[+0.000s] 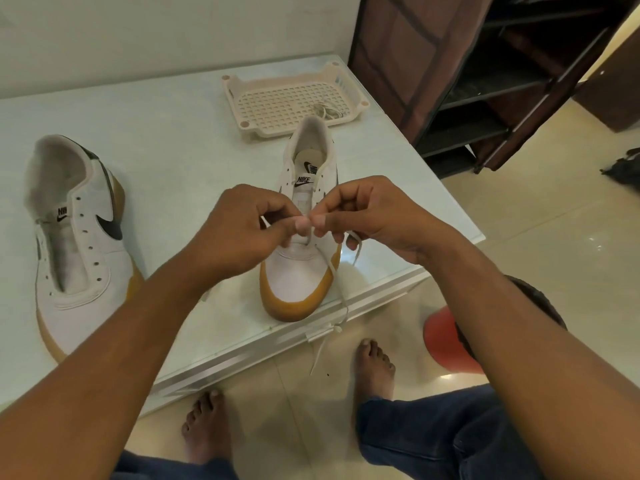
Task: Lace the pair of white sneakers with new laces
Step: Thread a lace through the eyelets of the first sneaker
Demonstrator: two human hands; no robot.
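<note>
Two white sneakers with gum soles stand on the pale table point(166, 133). The left sneaker point(79, 251) has bare eyelets and no lace. The right sneaker point(304, 271) points its toe at me near the table's front edge. Above its lower eyelets my left hand point(249, 230) and my right hand point(367, 216) meet, each pinching the white lace point(337, 289) between thumb and fingers. One loose end of that lace runs down past the toe and hangs over the table edge. The eyelets under my fingers are hidden.
A cream perforated plastic tray point(277, 102) sits behind the right sneaker with another coiled lace point(327, 110) in it. A dark shoe rack point(485, 81) stands to the right. My bare feet and a red stool point(446, 341) are on the tiled floor below.
</note>
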